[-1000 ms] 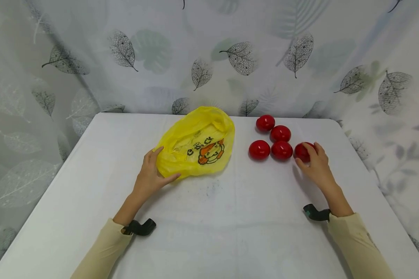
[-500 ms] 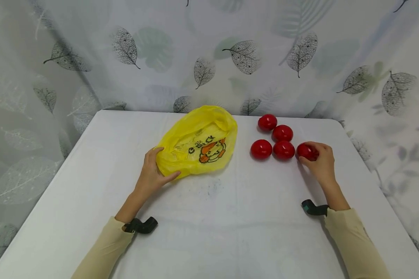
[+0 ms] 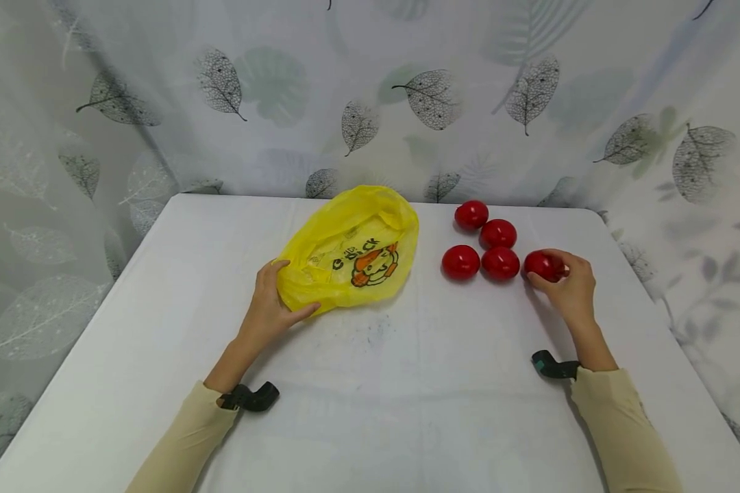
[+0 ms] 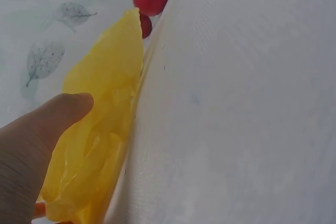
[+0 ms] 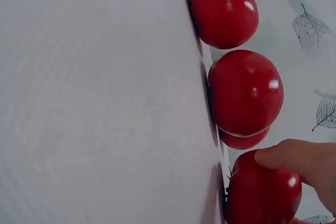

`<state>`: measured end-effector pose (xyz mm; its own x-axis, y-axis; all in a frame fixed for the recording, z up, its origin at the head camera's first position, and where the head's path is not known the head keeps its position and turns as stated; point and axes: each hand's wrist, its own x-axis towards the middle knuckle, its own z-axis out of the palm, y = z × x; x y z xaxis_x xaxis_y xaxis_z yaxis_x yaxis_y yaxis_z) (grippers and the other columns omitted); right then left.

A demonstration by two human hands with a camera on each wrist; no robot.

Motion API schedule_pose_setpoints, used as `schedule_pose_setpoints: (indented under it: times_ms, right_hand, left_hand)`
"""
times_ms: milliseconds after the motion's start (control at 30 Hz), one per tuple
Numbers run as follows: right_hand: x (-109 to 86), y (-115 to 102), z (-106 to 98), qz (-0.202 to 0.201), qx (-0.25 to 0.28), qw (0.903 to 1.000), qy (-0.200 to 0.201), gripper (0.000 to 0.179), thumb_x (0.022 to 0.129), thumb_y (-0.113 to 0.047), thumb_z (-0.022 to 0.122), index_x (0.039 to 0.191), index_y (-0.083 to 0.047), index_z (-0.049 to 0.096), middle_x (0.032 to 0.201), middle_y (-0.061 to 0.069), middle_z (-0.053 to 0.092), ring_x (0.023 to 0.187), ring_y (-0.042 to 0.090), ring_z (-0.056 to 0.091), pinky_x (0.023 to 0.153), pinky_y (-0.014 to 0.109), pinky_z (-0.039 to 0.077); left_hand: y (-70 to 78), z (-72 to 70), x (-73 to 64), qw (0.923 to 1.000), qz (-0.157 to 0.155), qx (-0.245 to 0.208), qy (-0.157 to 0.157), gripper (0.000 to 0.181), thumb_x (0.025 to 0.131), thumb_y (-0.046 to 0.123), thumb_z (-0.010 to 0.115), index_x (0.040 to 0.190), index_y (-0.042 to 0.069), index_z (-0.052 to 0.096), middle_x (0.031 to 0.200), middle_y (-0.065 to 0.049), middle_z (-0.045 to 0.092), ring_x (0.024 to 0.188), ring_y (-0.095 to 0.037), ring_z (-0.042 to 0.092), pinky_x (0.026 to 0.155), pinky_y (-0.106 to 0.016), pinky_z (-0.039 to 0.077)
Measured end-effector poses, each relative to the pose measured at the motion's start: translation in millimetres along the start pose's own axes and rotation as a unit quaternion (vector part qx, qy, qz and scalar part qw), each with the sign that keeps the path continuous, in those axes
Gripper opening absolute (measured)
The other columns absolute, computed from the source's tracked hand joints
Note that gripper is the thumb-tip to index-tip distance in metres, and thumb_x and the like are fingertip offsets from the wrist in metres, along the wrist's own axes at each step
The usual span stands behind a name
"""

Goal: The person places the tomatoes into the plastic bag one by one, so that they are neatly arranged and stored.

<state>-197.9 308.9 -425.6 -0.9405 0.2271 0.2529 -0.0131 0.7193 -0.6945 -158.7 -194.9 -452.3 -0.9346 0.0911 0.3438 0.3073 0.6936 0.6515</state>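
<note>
A yellow plastic bag (image 3: 345, 257) with a printed cartoon and lettering lies on the table, its mouth spread. My left hand (image 3: 265, 305) holds the bag's near-left edge between thumb and fingers; in the left wrist view the thumb (image 4: 68, 111) lies against the yellow film. At the right, my right hand (image 3: 572, 284) grips a red tomato (image 3: 541, 266) with thumb and fingers. In the right wrist view the thumb presses on this tomato (image 5: 262, 192), and a bit of dark stem shows at its side. The other fingers are mostly hidden there.
Several more tomatoes (image 3: 499, 264) lie in a cluster just left of the right hand, between it and the bag. The white table (image 3: 370, 397) ends at the back against a leaf-patterned curtain (image 3: 271, 89).
The fingers of my right hand have shifted to the right side of the rightmost tomato, gripping it from there. The left hand stays on the bag, and the view has shifted slightly.
</note>
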Motion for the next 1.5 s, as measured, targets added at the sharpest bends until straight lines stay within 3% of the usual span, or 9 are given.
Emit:
schedule_pose_setpoints:
  times_ms: [133, 500, 800, 1067, 1167, 1367, 1500]
  right_hand:
    - [-0.1, -1, 1, -0.002, 0.005, 1.0, 0.002, 0.046, 0.087, -0.007, 0.071, 0.13, 0.002, 0.057, 0.132, 0.028, 0.05, 0.123, 0.038, 0.039, 0.088, 0.05, 0.041]
    - [-2.6, -18, -7, -0.001, 0.013, 0.9995, 0.029, 0.048, 0.086, -0.008, 0.073, 0.131, -0.004, 0.059, 0.134, 0.021, 0.052, 0.125, 0.032, 0.041, 0.096, 0.054, 0.046]
    - [-7.0, -40, -9, -0.014, 0.032, 0.9989, 0.031, 0.051, 0.085, -0.012, 0.075, 0.133, -0.009, 0.059, 0.136, 0.014, 0.053, 0.126, 0.027, 0.044, 0.09, 0.027, 0.052]
    - [-7.2, -58, 2, -0.04, 0.063, 0.9967, 0.031, 0.049, 0.084, -0.01, 0.076, 0.131, -0.007, 0.061, 0.133, 0.013, 0.056, 0.121, 0.024, 0.046, 0.085, 0.015, 0.049]
    - [-5.8, -64, 6, -0.043, 0.074, 0.9961, 0.023, 0.049, 0.085, -0.011, 0.075, 0.131, -0.007, 0.06, 0.133, 0.013, 0.056, 0.121, 0.025, 0.047, 0.085, 0.016, 0.05]
    - [-6.2, -74, 14, -0.04, 0.085, 0.9956, 0.008, 0.05, 0.085, -0.011, 0.075, 0.132, -0.008, 0.059, 0.136, 0.013, 0.053, 0.12, 0.029, 0.051, 0.093, 0.036, 0.053]
    - [-8.2, -79, 20, -0.046, 0.093, 0.9946, -0.002, 0.051, 0.085, -0.011, 0.075, 0.133, -0.009, 0.059, 0.137, 0.014, 0.052, 0.117, 0.029, 0.053, 0.091, 0.031, 0.053]
  left_hand:
    - [0.6, 0.1, -1.3, 1.0, -0.006, -0.002, -0.003, 0.096, 0.068, 0.032, 0.089, 0.14, 0.002, 0.033, 0.143, -0.024, 0.03, 0.134, -0.038, 0.033, 0.11, -0.055, 0.032]
    - [0.1, 2.3, -1.1, 1.0, 0.001, -0.002, -0.004, 0.095, 0.068, 0.031, 0.089, 0.139, 0.001, 0.033, 0.143, -0.025, 0.031, 0.134, -0.038, 0.034, 0.11, -0.055, 0.033]
    - [-0.4, 0.4, -2.2, 1.0, 0.001, -0.001, -0.006, 0.095, 0.068, 0.032, 0.089, 0.139, 0.002, 0.033, 0.142, -0.025, 0.031, 0.134, -0.039, 0.034, 0.109, -0.055, 0.033]
    - [-0.2, -1.3, -2.2, 1.0, 0.002, 0.001, -0.01, 0.096, 0.068, 0.032, 0.089, 0.139, 0.002, 0.032, 0.142, -0.024, 0.031, 0.133, -0.038, 0.034, 0.109, -0.055, 0.033]
    - [0.2, -1.6, -1.9, 0.9999, 0.0, 0.0, -0.014, 0.096, 0.068, 0.031, 0.089, 0.14, 0.003, 0.032, 0.144, -0.023, 0.029, 0.134, -0.038, 0.032, 0.11, -0.055, 0.033]
    - [-0.1, -1.0, -1.0, 0.9999, 0.005, 0.002, -0.016, 0.097, 0.067, 0.031, 0.09, 0.14, 0.002, 0.032, 0.144, -0.024, 0.029, 0.134, -0.037, 0.032, 0.109, -0.054, 0.033]
    - [-0.4, -0.9, -0.6, 0.9998, 0.008, 0.008, -0.016, 0.098, 0.067, 0.031, 0.09, 0.14, 0.003, 0.032, 0.143, -0.023, 0.03, 0.134, -0.037, 0.033, 0.109, -0.053, 0.034]
